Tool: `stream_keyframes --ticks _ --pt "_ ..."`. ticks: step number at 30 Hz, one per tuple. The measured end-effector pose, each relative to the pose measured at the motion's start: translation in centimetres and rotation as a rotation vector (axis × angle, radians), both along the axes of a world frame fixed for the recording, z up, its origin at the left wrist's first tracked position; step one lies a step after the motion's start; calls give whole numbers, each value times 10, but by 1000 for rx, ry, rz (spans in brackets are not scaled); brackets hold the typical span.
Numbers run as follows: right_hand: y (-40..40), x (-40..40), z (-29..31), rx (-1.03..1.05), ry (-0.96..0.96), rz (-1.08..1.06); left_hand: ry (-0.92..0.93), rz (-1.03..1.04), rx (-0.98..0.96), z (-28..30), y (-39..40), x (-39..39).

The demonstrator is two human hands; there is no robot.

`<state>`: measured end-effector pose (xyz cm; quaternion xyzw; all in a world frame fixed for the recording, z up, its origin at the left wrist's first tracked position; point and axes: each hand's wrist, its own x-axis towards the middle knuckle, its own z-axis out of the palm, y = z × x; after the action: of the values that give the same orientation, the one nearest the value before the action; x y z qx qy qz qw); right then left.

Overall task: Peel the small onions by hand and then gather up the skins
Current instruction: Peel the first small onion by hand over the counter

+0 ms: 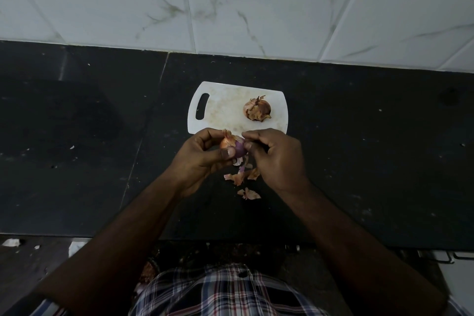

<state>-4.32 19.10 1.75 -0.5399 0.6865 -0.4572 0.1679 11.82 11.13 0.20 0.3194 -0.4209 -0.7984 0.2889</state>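
My left hand (202, 159) grips a small onion (237, 147) just in front of the white cutting board (223, 108); purple flesh shows on its right side and dry orange skin clings to its left. My right hand (275, 156) pinches the skin at the onion's right edge with thumb and fingers. A second onion (257, 108), with its papery skin on, lies on the right half of the board. Several torn skin pieces (242, 177) lie on the dark counter below my hands, with another scrap (248, 194) nearer to me.
The black stone counter (359, 161) runs left to right, backed by a white marbled tile wall (256, 7). Its front edge is near my checked shirt (225, 290). Small white flecks dot the counter at the left.
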Motion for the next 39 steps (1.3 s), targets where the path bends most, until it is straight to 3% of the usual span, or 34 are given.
stream_keyframes --ticks 3,6,15,18,32,36,39 --pt "0 1 -4 -70 159 2 4 -10 21 -2 -1 -1" --pt "-2 6 -4 -67 150 6 29 -29 45 -3 -2 -1" --pt "-7 -2 -1 175 -492 -160 131 -65 168 -5 -2 4" --pt "-5 -10 -3 220 -571 -145 171 -107 178 -6 -3 7" --pt "-1 -24 -22 240 -24 -115 214 -152 323 -11 -8 16" --pt "6 -24 -20 444 4 33 101 -111 219 -14 -6 15" --pt "5 -27 -17 372 -31 -13 88 -96 215 -15 -6 16"
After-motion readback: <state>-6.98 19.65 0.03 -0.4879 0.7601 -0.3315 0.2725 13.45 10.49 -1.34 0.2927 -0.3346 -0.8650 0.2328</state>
